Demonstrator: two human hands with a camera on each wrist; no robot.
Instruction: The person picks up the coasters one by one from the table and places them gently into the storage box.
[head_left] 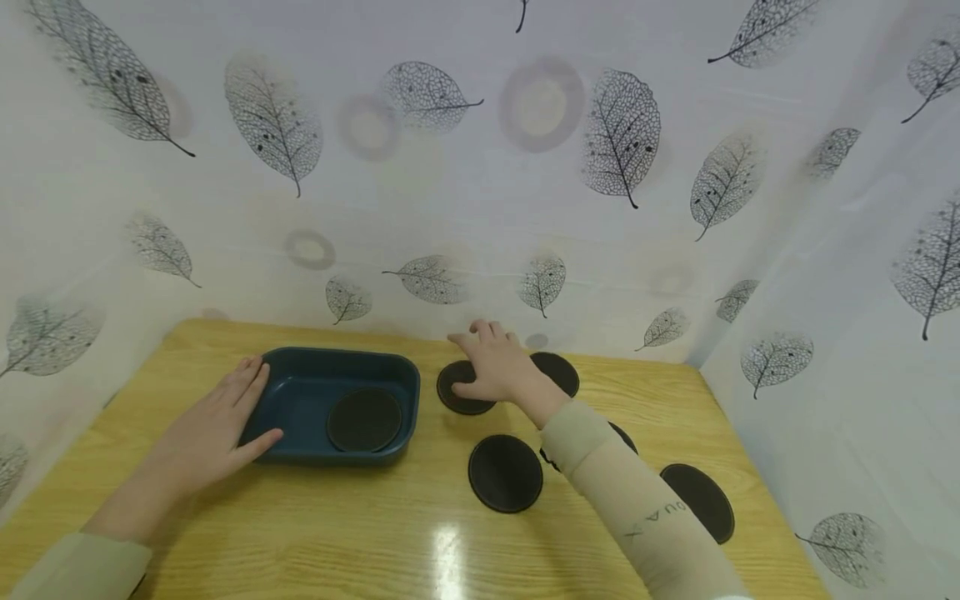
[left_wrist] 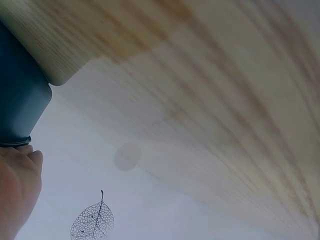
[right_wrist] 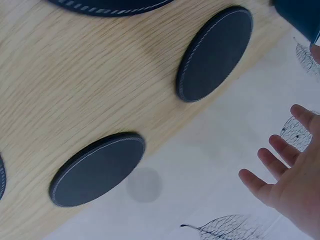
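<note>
The left hand [head_left: 213,429] rests straight-fingered on a blue tray [head_left: 296,412] near the table's [head_left: 330,533] back-left corner; the right hand [head_left: 498,367], spread and empty, hovers over a black disc [head_left: 467,405] near the back edge.

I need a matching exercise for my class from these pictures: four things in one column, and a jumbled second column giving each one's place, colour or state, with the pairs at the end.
Column 1
1. left hand
2. right hand
3. tray
4. backdrop

Column 2
A. whitish, printed with dark leaves
B. to the right of the tray, holding nothing
C. touching the tray at its left end
D. dark blue, with one black disc inside

Right pairs: 1-C, 2-B, 3-D, 4-A
</note>
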